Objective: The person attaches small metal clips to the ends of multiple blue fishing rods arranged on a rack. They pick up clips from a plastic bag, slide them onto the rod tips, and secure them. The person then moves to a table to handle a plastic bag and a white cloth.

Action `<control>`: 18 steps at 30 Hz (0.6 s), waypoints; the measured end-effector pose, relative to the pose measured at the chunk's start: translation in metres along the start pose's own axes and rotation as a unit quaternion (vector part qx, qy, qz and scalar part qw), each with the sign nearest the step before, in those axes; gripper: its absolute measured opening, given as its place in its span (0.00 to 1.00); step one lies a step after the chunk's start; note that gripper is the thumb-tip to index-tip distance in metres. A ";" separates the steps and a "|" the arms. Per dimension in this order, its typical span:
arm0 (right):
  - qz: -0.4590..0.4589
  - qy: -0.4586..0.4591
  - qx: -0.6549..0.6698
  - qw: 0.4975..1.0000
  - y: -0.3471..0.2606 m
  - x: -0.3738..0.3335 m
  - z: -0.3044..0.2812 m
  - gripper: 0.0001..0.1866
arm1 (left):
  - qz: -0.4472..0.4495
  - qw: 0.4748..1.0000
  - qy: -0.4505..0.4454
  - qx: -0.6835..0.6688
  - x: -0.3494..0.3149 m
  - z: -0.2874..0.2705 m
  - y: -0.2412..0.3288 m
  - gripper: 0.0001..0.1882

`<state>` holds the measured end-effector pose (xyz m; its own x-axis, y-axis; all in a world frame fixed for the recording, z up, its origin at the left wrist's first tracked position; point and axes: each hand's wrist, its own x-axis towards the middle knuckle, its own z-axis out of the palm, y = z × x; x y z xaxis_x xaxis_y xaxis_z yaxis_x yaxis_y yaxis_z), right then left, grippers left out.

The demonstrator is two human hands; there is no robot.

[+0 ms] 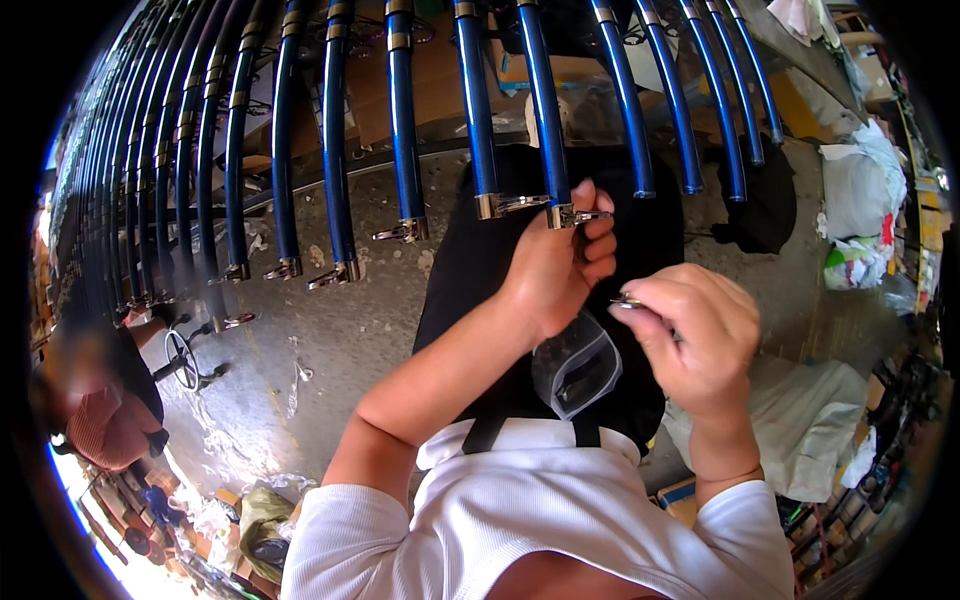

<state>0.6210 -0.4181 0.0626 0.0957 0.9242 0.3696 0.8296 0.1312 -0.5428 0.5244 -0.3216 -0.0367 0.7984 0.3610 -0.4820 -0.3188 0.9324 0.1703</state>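
Note:
A row of glossy blue fishing rods [401, 110] hangs across the top, several with a metal fitting and small clip at the lower end. My left hand [560, 265] is curled around the lower end of one blue fishing rod [541, 100], its metal fitting [562, 216] lying in front of the hand. Close by on the right, my right hand [700, 335] pinches a small metal clip [627, 301] between thumb and finger. A clear plastic bag [578, 375] lies on my lap below the left wrist, dark small pieces inside.
Another person [110, 400] sits at the far left, near a small handwheel [182, 360]. White and grey sacks [790, 420] lie at the right, with plastic bags [865, 190] beyond. A dark stool-like shape [760, 200] stands behind the rods at right. Cluttered shelving [880, 480] lines the right.

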 end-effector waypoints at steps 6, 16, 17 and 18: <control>0.013 0.086 0.053 0.995 0.002 0.024 -0.023 0.11 | 0.105 0.969 -0.115 0.193 0.034 0.026 0.037 0.34; 0.007 0.036 -0.038 0.999 0.013 0.053 -0.022 0.13 | 0.352 0.835 -0.118 0.405 0.057 0.056 0.053 0.30; 0.005 0.035 -0.040 0.999 0.013 0.053 -0.022 0.13 | 0.352 0.832 -0.120 0.411 0.055 0.058 0.056 0.27; 0.002 0.035 -0.042 0.999 0.014 0.053 -0.022 0.13 | 0.353 0.831 -0.124 0.411 0.055 0.057 0.055 0.27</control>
<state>0.6493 -0.3747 0.0914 0.1349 0.8972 0.4205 0.8718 0.0943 -0.4808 0.5796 -0.2494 -0.0044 0.6731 0.7214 0.1628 -0.3780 0.1464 0.9142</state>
